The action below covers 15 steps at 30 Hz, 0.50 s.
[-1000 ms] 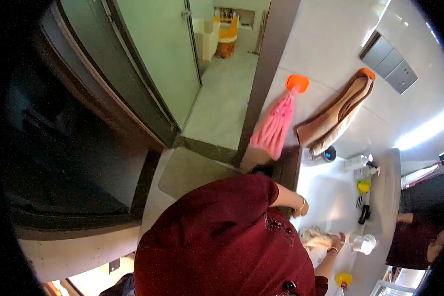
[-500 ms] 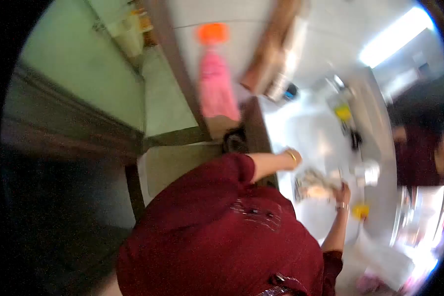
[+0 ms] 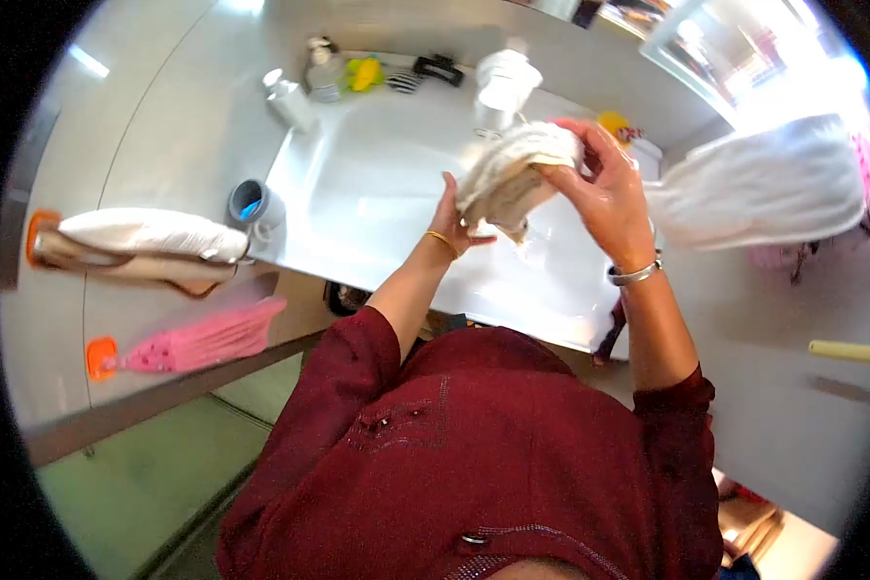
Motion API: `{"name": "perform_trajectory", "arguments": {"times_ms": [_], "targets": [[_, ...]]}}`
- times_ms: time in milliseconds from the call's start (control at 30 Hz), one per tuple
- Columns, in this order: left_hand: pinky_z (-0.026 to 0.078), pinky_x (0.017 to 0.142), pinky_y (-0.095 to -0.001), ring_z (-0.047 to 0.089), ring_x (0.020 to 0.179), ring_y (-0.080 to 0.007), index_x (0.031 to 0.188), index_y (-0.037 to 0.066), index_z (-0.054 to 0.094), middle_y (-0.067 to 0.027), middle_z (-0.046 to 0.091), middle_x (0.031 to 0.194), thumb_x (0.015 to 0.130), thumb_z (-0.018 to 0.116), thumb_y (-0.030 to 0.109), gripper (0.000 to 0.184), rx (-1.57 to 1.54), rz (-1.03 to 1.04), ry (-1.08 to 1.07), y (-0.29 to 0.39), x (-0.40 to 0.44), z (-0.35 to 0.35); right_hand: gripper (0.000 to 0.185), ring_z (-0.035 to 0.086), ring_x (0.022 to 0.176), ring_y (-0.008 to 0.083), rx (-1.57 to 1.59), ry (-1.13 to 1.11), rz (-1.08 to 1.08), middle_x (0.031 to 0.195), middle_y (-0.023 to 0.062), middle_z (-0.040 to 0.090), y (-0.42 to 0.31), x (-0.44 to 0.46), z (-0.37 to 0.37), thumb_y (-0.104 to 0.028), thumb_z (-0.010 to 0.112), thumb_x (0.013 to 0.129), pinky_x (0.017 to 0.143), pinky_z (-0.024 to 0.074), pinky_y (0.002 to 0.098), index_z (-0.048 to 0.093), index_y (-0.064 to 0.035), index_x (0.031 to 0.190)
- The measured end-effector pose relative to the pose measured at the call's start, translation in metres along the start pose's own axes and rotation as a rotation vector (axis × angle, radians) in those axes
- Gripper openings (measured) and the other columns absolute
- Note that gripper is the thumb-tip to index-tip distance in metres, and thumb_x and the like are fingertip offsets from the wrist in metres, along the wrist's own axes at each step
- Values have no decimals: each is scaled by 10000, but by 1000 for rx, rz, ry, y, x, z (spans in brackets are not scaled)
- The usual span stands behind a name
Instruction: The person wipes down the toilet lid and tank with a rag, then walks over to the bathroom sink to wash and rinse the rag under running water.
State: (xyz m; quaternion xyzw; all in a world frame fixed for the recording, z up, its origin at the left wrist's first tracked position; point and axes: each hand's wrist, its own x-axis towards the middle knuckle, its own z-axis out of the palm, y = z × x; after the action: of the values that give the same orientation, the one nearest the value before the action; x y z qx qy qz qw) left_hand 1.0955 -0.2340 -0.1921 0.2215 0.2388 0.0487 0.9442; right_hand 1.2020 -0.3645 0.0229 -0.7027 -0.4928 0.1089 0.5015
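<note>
A wet, folded cream and tan cloth (image 3: 512,174) hangs over the white washbasin (image 3: 377,145), slanting between my two hands. My right hand (image 3: 604,188), with a silver bangle at the wrist, pinches its upper right end between thumb and fingers. At the lower left end is my left hand (image 3: 451,220), wearing a gold bangle. Its thumb points up beside the cloth and its fingers reach under it, partly hidden. Just beyond the cloth stands the white faucet (image 3: 503,87).
Along the basin's back rim are a pump bottle (image 3: 325,72), a yellow toy (image 3: 364,73) and a black hair clip (image 3: 439,70). A white bottle (image 3: 290,101) and grey cup (image 3: 255,205) stand left. A white towel (image 3: 764,184) hangs right.
The view has turned and sharpened. The cloth, low in the basin before with my right hand at its edge, is now lifted, and my left hand has come to it.
</note>
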Motion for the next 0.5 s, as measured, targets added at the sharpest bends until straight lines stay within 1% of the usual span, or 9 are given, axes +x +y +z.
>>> {"name": "perform_trajectory", "arguments": {"times_ms": [33,100,133,167,233,300,333,400,500], "targets": [[306,961,-613,318,1277,-322,1383,190,282,-73,339,1393,722,310,803,903,-97,26,-151,0,1,8,367,593,836,184,43,47,28,942,118,612,-4,-3,1,-132,685,696,734,477,293,578,-28,1032],[362,972,-543,379,1244,-293,1361,200,316,-87,351,1382,840,346,638,682,-251,88,-331,0,11,26,346,594,834,202,153,140,19,940,112,599,1,-11,9,-84,684,675,713,487,289,575,-30,999],[341,978,-543,378,1242,-294,1353,186,337,-80,375,1370,809,331,690,741,-370,76,-333,-1,15,33,338,587,848,238,84,169,-16,950,116,576,10,-14,12,-47,685,636,723,487,306,568,-40,954],[321,984,-543,377,1239,-295,1345,173,359,-74,399,1359,778,317,741,804,-490,63,-327,-3,18,39,355,544,937,305,-44,130,-6,1025,124,537,29,-19,16,-58,697,599,808,460,385,561,-61,926],[334,1020,-435,419,1199,-276,1312,145,383,-74,429,1320,854,378,555,615,-501,189,-373,-14,22,46,342,494,1086,311,-176,88,-74,1228,164,453,63,-36,33,-91,719,601,901,432,393,552,-78,899],[344,1016,-422,419,1198,-262,1302,151,388,-62,435,1308,879,382,506,552,-373,257,-302,-21,30,44,364,375,1202,391,-301,27,-181,1328,198,359,93,-50,51,-176,757,570,1022,284,499,540,-95,850],[358,1004,-407,425,1191,-247,1286,150,400,-59,441,1299,900,383,441,484,-301,265,-263,-22,28,52,378,272,1255,444,-235,-2,-170,1358,218,331,96,-54,58,-214,774,551,1057,184,540,524,-101,811],[373,989,-390,434,1179,-228,1264,149,416,-54,450,1285,922,384,374,411,-212,264,-229,-25,29,60,348,268,1232,495,-279,27,-159,1368,190,333,97,-59,63,-250,759,570,1028,237,546,527,-105,785],[380,979,-382,441,1168,-218,1243,147,428,-49,458,1268,924,384,369,391,-306,173,-421,-35,52,48,301,307,1202,490,-295,76,-129,1290,166,425,104,-53,67,-272,728,610,973,304,544,531,-103,761]]}}
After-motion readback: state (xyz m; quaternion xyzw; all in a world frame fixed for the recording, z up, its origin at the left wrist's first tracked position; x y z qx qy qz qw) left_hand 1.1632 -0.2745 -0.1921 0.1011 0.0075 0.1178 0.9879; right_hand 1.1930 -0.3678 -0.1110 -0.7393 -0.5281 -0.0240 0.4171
